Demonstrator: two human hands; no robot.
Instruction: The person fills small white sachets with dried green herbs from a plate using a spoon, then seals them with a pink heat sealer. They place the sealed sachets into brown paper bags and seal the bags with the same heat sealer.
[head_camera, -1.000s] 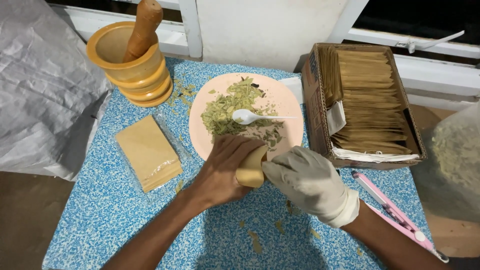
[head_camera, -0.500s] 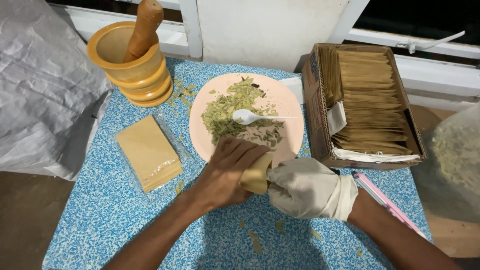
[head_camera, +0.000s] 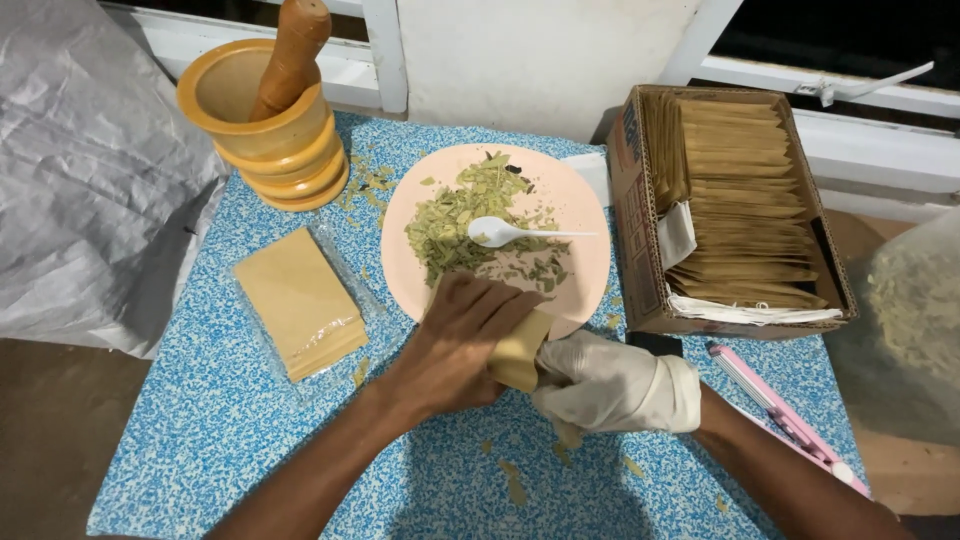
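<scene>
My bare left hand and my right hand, in a white glove, both grip a small tan paper pouch just in front of a peach plate. The plate carries a heap of dried green leaves and a white plastic spoon lying across them. The pouch is mostly covered by my fingers.
A stack of tan pouches in clear wrap lies at the left. A yellow mortar with a wooden pestle stands at the back left. A cardboard box of pouches sits at the right, a pink tool beside it. Leaf bits litter the blue speckled tabletop.
My gloved right hand has slid down and to the right along the pouch. My left hand stays on the pouch near the plate's edge.
</scene>
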